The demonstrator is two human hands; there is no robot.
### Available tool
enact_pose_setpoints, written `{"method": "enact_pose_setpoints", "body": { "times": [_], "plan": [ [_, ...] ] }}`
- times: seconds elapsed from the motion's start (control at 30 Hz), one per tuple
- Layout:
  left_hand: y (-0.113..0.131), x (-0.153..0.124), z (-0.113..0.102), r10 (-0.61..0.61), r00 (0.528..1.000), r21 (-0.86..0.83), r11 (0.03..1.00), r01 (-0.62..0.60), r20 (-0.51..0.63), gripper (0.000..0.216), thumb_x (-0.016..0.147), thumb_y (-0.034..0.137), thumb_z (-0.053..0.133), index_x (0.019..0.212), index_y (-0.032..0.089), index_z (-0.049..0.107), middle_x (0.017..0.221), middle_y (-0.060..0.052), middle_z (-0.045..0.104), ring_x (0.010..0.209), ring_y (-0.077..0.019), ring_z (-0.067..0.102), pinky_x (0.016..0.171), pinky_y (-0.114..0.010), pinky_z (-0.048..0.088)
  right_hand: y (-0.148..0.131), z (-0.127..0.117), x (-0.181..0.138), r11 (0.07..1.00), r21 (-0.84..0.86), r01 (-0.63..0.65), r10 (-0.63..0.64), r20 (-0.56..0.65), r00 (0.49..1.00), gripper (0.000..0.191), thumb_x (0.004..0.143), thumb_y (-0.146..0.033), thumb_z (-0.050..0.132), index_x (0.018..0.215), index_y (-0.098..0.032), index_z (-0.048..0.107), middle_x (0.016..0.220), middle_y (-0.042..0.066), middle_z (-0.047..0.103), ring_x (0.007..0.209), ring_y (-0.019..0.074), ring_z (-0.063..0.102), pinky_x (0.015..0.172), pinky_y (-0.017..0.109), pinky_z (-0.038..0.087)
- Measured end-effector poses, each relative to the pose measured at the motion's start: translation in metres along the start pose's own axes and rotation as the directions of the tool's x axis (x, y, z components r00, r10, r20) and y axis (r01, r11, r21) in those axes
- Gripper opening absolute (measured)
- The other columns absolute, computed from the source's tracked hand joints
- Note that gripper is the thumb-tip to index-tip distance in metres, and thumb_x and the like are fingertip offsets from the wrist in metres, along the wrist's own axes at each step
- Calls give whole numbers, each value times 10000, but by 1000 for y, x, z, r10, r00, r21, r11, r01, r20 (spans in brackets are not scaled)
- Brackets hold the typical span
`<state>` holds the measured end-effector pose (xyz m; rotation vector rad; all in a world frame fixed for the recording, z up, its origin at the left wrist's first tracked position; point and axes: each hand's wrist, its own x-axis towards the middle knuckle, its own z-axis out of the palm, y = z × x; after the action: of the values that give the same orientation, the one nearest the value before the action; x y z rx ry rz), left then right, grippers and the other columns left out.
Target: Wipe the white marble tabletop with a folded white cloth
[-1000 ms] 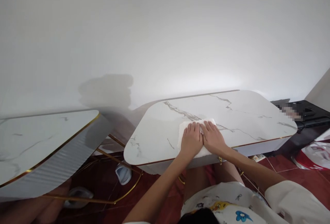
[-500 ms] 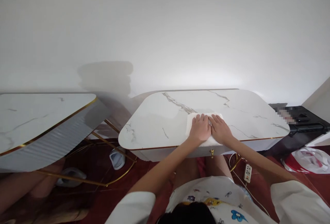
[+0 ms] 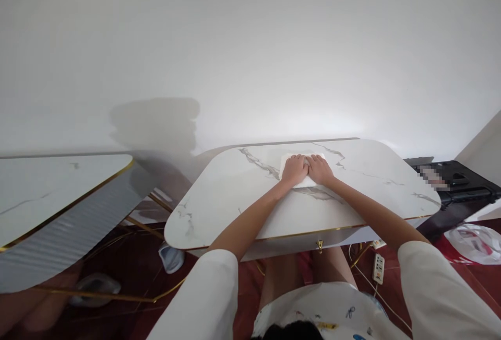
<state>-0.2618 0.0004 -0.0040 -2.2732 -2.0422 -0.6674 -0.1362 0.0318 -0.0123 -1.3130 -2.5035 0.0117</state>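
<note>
A folded white cloth lies pressed against the white marble-patterned tabletop, toward its back edge. My left hand rests on the cloth's left part, palm down, with fingers bent over it. Close beside it, my right hand bears down on the right part, the thumbs almost meeting over a small raised fold. Both forearms stretch across the tabletop. Much of the cloth is hidden under the hands. On the table's front is a drawer with a small gold knob.
A second marble-topped table stands at left, with another person's legs under it. A black case is at right, near a plastic bag. A power strip and cables lie on the red floor. A wall rises behind.
Both hands have pushed the cloth away from me, from the front edge toward the back of the tabletop. My arms are more extended, and the view has shifted slightly.
</note>
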Motion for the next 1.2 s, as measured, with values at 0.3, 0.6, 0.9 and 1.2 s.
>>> {"method": "enact_pose_setpoints", "body": {
  "times": [0.3,0.6,0.9,1.2],
  "plan": [
    [-43,59,10,-53,998,32,998,54,-32,294,904,199,410,1138,181,587,1228,-100,633,1179,-257,520,1043,-398,378,11,18,75,999,5,43,-43,4,999,430,966,-177,308,1336,-109,515,1347,167,548,1247,289,446,1035,415,347],
    [-75,101,17,-68,998,83,994,69,-16,304,922,188,363,1129,169,586,1215,-105,640,1171,-259,527,1017,-402,387,18,33,128,998,39,50,-50,-1,999,427,975,-196,309,1346,-117,504,1360,144,554,1249,270,461,1037,398,351],
    [-79,117,22,-89,996,102,991,90,-17,324,925,198,353,1129,160,601,1203,-109,655,1153,-269,545,1004,-410,393,26,37,146,998,46,49,-50,23,998,413,987,-212,282,1314,-153,527,1279,121,606,1190,267,507,1011,400,387],
    [-60,123,30,-119,993,130,984,119,-8,330,930,192,345,1146,159,592,1248,-124,629,1188,-290,516,1009,-440,373,43,32,139,997,56,53,-55,31,998,427,985,-200,295,1348,-130,508,1354,135,567,1245,262,481,1057,391,356]
  ]
}}
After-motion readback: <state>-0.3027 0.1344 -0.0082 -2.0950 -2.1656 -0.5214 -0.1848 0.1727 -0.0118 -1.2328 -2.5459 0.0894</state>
